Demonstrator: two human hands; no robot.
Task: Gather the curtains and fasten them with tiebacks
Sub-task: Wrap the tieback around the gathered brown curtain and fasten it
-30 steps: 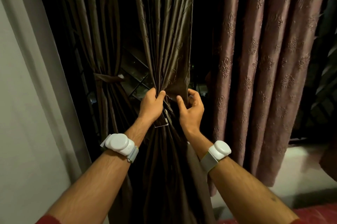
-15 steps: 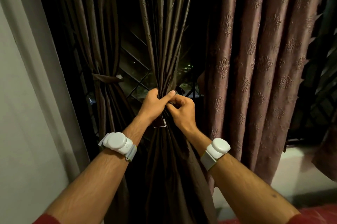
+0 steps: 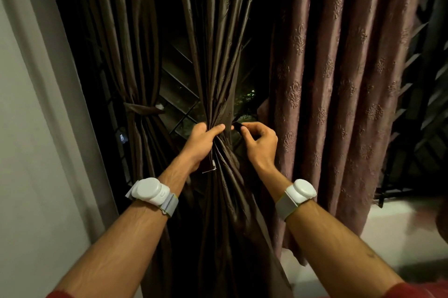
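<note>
A dark brown satin curtain [image 3: 218, 43] hangs in the middle, bunched into a narrow waist. My left hand [image 3: 202, 142] grips that bunch, thumb across its front. A small white tag [image 3: 213, 164] shows just below the hand. My right hand [image 3: 258, 143] is right of the bunch, its fingertips pinching a dark strip of fabric, the tieback [image 3: 236, 125], at the curtain's edge. Further left, another brown curtain [image 3: 135, 60] is cinched by a brown tieback [image 3: 143, 111].
A mauve patterned curtain [image 3: 339, 79] hangs loose to the right. The dark window grille [image 3: 179, 94] shows between the brown curtains. A pale wall [image 3: 31, 152] stands at left, and a white sill [image 3: 400, 225] runs at lower right.
My right hand, which met my left hand at the bunch half a second ago, has drawn away to the right with the dark strip pinched. My left hand keeps its grip.
</note>
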